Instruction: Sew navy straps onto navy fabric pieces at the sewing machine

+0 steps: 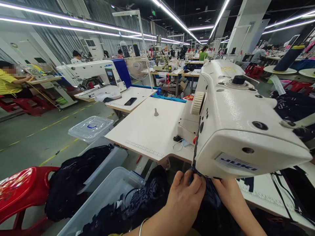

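Observation:
A dark navy lace garment (pixel 209 205) hangs between my hands below the head of a white JUKI sewing machine (pixel 246 131). My left hand (pixel 185 196) pinches the edge of the cloth with bent fingers, just left of the machine's needle end. Close to the underside of the machine head is my right hand (pixel 226 191), beside the same cloth. Its fingertips are covered by the machine head, so their grip cannot be seen. The needle and presser foot are hidden too.
A white worktable (pixel 145 124) with a grey peg extends ahead. Plastic bins (pixel 98 196) holding dark garments stand at left, beside a red stool (pixel 24 193). A phone (pixel 130 101) lies on the farther table. Another JUKI machine (pixel 91 73) and people at work are beyond.

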Demonstrator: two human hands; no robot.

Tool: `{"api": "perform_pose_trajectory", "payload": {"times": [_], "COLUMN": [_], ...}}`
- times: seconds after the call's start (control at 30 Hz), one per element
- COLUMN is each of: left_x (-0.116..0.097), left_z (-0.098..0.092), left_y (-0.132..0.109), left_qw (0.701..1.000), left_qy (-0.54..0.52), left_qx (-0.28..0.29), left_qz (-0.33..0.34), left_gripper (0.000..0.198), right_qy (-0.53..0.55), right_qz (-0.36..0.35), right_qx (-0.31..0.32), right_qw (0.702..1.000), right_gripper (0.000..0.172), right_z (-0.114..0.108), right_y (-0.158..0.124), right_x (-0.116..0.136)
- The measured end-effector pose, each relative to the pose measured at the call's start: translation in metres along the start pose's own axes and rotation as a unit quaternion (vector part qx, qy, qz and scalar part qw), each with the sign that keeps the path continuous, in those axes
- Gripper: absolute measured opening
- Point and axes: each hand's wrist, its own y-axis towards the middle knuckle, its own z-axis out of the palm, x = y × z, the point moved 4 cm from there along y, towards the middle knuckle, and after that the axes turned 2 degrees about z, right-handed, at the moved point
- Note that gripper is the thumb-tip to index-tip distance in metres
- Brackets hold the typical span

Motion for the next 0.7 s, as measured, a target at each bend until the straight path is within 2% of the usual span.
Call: {"api": "perform_pose_trajectory", "payload": {"times": [0.2, 0.27, 0.33, 0.4, 0.57, 0.7], "left_x": [-0.001, -0.002, -0.003, -0.004, -0.002, -0.004], "left_z": [-0.006, -0.011, -0.015, -0.016, -0.010, -0.008], "left_y": [0.005, 0.006, 0.005, 0.003, -0.005, -0.011], "left_qw": [0.999, 0.996, 0.990, 0.988, 0.997, 0.993], "left_qy": [-0.039, -0.084, -0.128, -0.137, -0.076, -0.078], "left_qx": [-0.002, 0.026, 0.054, 0.064, 0.032, 0.024], "left_qz": [0.017, 0.016, 0.004, -0.002, 0.009, 0.081], "left_gripper": [0.029, 0.036, 0.051, 0.059, 0.041, 0.038], "right_qy": [0.006, 0.018, 0.047, 0.087, 0.142, 0.143], "right_qz": [0.019, 0.037, 0.050, 0.046, 0.047, 0.072], "right_qx": [-0.031, -0.033, -0.025, -0.015, 0.013, 0.023], "right_qw": [0.999, 0.999, 0.997, 0.995, 0.989, 0.987], "right_gripper": [0.035, 0.036, 0.036, 0.034, 0.029, 0.028], "right_z": [-0.004, -0.005, -0.006, -0.007, -0.003, 0.003], "right_y": [-0.002, -0.003, -0.003, -0.005, -0.017, -0.023], "right_x": [0.001, 0.000, -0.001, -0.001, -0.003, -0.002]}}
